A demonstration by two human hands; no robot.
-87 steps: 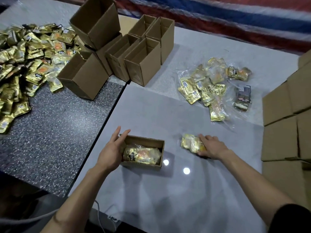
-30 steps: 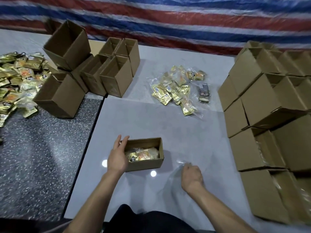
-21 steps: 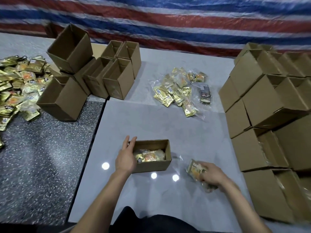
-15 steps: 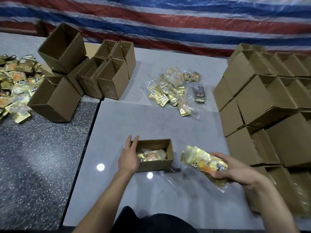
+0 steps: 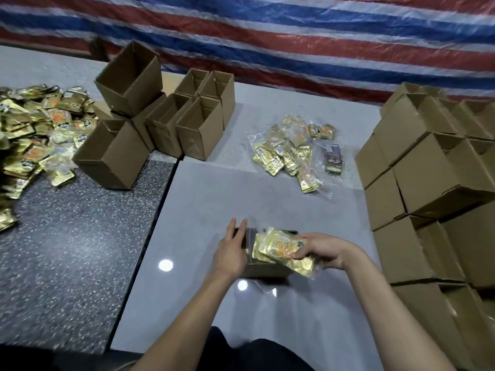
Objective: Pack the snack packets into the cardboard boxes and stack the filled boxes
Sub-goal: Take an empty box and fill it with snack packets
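Right hand (image 5: 321,250) moved from the box's 3 o'clock to right over it, fingers curled round a bagged bundle of snack packets (image 5: 281,250) at the open top of the cardboard box (image 5: 265,270). Left hand (image 5: 230,253) is flat, fingers straight, against the box's 9 o'clock end. Box sits at 6 o'clock on the grey tabletop (image 5: 214,196). Stacked boxes (image 5: 428,183) at 3, empty boxes (image 5: 160,121) at 11.

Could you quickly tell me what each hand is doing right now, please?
Left hand: open, fingers straight against the cardboard box.
Right hand: gripping the bag of snack packets.
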